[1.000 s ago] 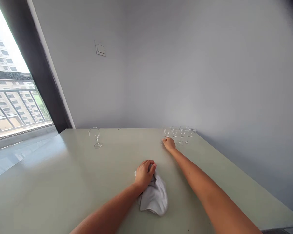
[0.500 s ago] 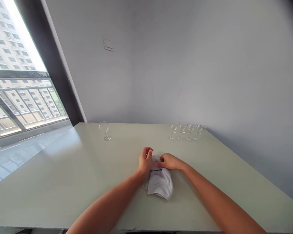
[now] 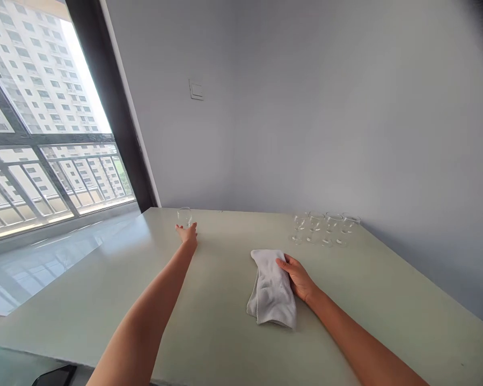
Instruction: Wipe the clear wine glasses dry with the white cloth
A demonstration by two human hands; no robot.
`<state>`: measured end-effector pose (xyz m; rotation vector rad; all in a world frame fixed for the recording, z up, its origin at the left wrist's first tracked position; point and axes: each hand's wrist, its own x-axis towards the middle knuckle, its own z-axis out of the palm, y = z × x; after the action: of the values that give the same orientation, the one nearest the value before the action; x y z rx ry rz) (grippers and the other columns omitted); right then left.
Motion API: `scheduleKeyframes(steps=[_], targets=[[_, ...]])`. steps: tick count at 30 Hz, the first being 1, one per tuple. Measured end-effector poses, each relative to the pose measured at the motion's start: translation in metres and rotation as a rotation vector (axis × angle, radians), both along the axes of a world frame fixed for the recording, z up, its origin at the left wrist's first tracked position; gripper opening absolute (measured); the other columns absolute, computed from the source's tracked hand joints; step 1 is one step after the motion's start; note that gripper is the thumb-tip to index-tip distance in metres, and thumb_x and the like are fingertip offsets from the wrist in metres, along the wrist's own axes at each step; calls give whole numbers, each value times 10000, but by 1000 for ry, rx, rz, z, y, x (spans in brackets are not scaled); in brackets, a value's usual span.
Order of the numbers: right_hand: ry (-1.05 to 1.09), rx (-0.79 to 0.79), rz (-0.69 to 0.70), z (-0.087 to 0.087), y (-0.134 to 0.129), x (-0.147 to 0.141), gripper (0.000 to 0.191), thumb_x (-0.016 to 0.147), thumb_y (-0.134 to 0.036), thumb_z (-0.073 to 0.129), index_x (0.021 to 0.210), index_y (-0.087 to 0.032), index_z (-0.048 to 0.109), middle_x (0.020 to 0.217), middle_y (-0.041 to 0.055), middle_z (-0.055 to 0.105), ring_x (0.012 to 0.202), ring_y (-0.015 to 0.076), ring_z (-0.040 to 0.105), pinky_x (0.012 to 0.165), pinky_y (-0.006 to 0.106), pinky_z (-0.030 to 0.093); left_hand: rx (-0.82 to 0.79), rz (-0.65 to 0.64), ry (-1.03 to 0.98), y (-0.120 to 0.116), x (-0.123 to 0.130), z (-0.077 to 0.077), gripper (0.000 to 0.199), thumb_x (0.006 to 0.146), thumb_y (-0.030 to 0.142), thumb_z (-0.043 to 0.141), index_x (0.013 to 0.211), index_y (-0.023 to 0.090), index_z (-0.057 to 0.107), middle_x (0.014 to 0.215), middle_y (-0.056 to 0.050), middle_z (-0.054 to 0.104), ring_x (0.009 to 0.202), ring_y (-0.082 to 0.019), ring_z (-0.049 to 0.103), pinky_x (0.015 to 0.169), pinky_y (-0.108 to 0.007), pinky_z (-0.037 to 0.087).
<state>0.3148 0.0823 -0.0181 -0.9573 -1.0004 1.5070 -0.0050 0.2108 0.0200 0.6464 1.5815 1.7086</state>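
One glass faces left hand; right grips cloth.

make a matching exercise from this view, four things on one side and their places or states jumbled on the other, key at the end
Things
1. white cloth
2. left hand
3. four stemmed glasses
4. light switch

Places or states
A. fixed to the wall
B. held in the right hand
C. grouped upright toward the far right of the table
D. outstretched at the lone clear glass

Pairs: 1-B, 2-D, 3-C, 4-A
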Motion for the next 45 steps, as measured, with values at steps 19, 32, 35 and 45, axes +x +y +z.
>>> scheduleKeyframes(steps=[19,32,35,45], targets=[[-153,308,-569,29,-17,-2,379,693,-343,596,1042,-200,548,988,44,574,820,176,535,719,303,446,143,-454,940,-69,116,-3,615,695,361,595,1238,279,319,1017,-40,536,651,-113,499,641,-274,402],[-438,487,-22,22,-38,-36,506,811,-251,415,1309,-295,333,1252,41,438,855,146,541,623,259,511,281,-494,1064,-108,151,-36,538,731,244,534,1228,245,329,1082,-56,494,931,-181,520,761,-313,429],[-396,409,78,20,-42,-40,554,805,-256,440,1336,-281,281,1048,29,539,672,105,522,555,246,508,307,-485,1137,-112,149,-37,552,723,177,511,1237,228,315,1072,-62,492,964,-188,493,790,-324,412],[-281,246,116,23,-30,-25,431,741,-323,565,1156,-208,544,721,17,592,501,96,490,431,225,445,553,-506,1631,-123,141,-18,522,770,239,522,1270,240,372,1037,-88,577,951,-234,491,873,-403,290]])
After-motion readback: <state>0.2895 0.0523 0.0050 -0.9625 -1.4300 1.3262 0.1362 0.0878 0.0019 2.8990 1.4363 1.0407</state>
